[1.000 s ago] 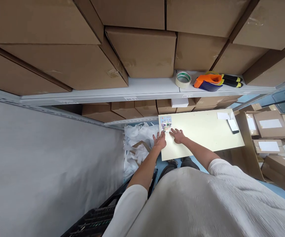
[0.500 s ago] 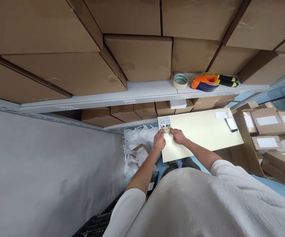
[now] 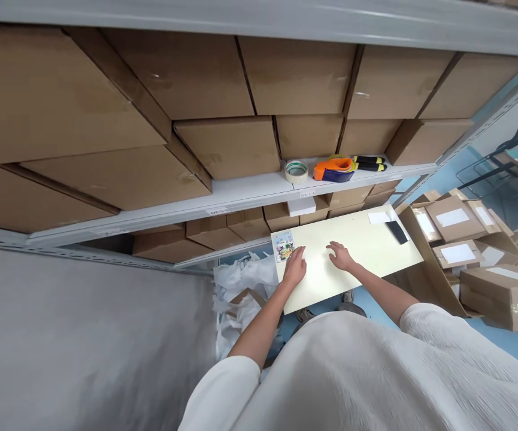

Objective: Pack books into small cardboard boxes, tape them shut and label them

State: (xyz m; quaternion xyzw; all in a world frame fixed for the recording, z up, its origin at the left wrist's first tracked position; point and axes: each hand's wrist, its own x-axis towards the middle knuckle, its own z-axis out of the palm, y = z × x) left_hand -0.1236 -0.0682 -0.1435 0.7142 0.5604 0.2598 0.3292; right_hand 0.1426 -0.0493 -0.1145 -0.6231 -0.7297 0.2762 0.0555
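A small colourful printed booklet or card [image 3: 284,244] lies at the left end of the pale yellow board [image 3: 330,272]. My left hand [image 3: 294,267] is at its right edge, fingers apart, with nothing visibly held. Over the middle of the board is my right hand [image 3: 340,256], its fingers spread and curved, holding nothing. Near the board's right end lie a dark phone [image 3: 396,232] and a white paper [image 3: 378,218].
Cardboard boxes [image 3: 227,146] fill the shelf [image 3: 254,194], where a tape roll [image 3: 296,171], an orange tape dispenser [image 3: 334,169] and black-yellow tools [image 3: 370,163] lie. White plastic bags [image 3: 245,281] sit below left; labelled boxes [image 3: 459,254] stand right.
The view has shifted, showing more shelf and the right side. My right hand has moved away from the booklet to the right; my left hand has shifted to its right edge.
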